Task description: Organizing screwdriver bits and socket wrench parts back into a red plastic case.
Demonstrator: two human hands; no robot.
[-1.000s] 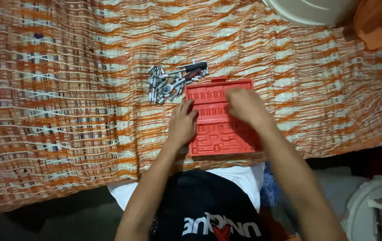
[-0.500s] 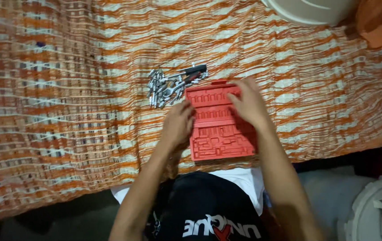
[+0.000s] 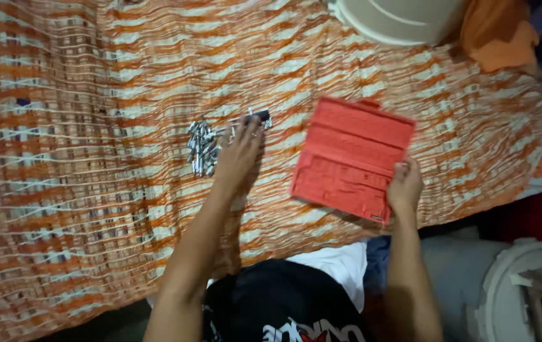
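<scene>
Bed under an orange and white striped cloth [image 3: 94, 126]

On the cloth lie a heap of small metal sockets and bits [image 3: 202, 144], a red moulded tool tray [image 3: 350, 155] at a slant, a pale round tub [image 3: 397, 19] and an orange rag [image 3: 496, 35].

Matt red plastic tool case [image 3: 350, 158], shiny metal sockets [image 3: 202, 145], coarse woven cloth [image 3: 94, 126]

The red plastic tool tray [image 3: 352, 158], a flat rectangle moulded with rows of empty slots, is tilting off the bed near its front edge, its near right corner sitting in the right hand's grip. The pile of small silver sockets and bits [image 3: 203, 145], with a dark-handled tool at its far side, is lying to the tray's left, partly under the left hand's fingertips.
</scene>
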